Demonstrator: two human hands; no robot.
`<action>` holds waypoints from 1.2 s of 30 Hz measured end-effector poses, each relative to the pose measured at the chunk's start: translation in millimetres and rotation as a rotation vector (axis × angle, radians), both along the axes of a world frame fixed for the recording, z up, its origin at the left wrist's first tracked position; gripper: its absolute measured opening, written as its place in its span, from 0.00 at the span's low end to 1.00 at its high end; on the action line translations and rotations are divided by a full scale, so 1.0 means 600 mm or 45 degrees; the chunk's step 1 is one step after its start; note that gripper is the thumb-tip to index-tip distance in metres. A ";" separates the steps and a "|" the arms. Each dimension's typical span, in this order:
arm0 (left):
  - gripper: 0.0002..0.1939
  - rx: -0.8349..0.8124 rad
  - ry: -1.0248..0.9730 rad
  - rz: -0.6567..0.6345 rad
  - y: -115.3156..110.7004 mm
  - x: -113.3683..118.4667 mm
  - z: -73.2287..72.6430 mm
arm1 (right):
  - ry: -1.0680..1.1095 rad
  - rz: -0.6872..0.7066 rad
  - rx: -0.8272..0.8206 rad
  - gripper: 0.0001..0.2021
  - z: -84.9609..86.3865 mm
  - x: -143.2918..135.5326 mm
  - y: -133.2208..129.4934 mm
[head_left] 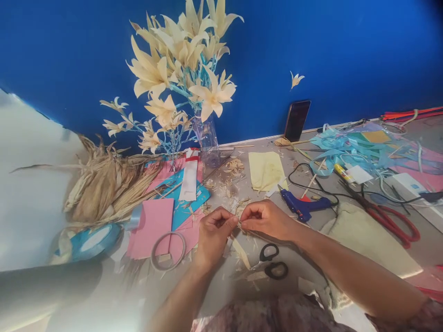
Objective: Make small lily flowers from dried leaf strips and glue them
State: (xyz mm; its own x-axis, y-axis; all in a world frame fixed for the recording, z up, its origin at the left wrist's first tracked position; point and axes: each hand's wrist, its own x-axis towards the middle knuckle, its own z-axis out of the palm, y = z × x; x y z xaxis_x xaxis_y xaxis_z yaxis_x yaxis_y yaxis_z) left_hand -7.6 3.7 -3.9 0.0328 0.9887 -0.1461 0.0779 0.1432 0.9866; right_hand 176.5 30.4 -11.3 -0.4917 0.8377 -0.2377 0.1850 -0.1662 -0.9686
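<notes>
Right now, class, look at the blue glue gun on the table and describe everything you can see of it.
The glue gun has a blue plastic body and lies flat on its side on the grey table, nozzle pointing up-left toward a pale yellow sheet. A black cord loops away behind it. Something red shows beside its body. It lies just right of the right hand; neither hand touches it.

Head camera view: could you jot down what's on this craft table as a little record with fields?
left hand: pinches a thin straw strip
right hand: pinches the same strip from the other side
below hands: black-handled scissors
right of hands: blue glue gun, red-handled scissors
left: tape ring, pink paper, dried husks
back: vase of pale flowers, phone
</notes>
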 end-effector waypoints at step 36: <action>0.05 -0.219 -0.187 -0.051 -0.003 0.009 0.016 | -0.206 -0.293 0.650 0.06 -0.006 -0.019 -0.017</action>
